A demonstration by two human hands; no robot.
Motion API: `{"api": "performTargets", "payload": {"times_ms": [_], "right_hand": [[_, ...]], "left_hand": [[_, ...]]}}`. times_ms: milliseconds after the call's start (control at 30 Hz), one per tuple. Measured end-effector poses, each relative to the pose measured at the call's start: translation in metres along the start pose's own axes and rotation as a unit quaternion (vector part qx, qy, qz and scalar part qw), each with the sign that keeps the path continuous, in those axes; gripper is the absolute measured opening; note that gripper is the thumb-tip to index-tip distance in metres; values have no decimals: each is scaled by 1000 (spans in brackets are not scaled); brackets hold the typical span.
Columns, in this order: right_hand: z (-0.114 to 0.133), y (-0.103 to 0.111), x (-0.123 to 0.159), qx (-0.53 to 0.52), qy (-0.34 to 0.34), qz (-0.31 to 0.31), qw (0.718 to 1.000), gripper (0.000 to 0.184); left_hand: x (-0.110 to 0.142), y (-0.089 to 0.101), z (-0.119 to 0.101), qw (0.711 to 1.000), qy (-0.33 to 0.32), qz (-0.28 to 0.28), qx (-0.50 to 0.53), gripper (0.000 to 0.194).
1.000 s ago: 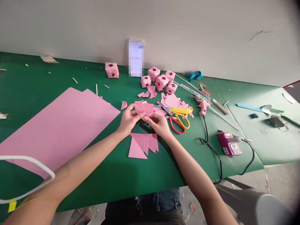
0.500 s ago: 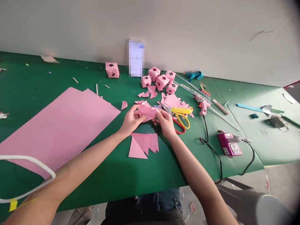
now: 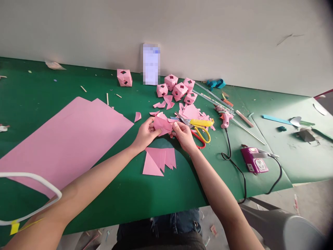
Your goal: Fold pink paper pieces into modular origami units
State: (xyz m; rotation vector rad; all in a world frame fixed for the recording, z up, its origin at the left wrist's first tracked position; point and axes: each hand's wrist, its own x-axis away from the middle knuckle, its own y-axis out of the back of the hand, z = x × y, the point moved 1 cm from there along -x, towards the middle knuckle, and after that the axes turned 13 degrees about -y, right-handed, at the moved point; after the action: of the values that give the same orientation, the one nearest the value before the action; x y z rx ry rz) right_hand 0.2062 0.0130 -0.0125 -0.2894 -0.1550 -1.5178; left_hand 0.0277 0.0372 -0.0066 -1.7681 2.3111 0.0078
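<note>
Between both hands is a creased piece of pink paper, held just above the table. My left hand pinches its left side, thumb on the near face. My right hand grips its right edge between thumb and fingers; some fingertips are hidden behind the paper. Pink cut paper pieces lie overlapped on the table below the hands. Right beside my right hand are scissors with red and yellow handles and a yellow utility knife, on and around a heap of pink scraps.
Several folded pink paper shapes stand toward the wall, near a propped phone. Large pink sheets cover the left. On the right are a glue gun, clear glue sticks and a purple power socket with a black cord.
The right edge of the held paper now bends up and over slightly at my right fingers. My left hand has barely moved, and the things on the table are unchanged.
</note>
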Motion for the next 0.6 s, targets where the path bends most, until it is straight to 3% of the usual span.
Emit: {"api": "performTargets", "payload": {"times_ms": [267,467,600], "right_hand": [[10,-9,6,40,12,-35,998,54],[6,-8,4,17,13,-34,999,45],[8,-6,4,28,-7,-16,999,48]], "left_hand": [[2,-1,0,1000,-10,7,-5,33],[1,1,5,998,-8,-65,23,50],[-1,2,7,996,-27,-83,25,50]]}}
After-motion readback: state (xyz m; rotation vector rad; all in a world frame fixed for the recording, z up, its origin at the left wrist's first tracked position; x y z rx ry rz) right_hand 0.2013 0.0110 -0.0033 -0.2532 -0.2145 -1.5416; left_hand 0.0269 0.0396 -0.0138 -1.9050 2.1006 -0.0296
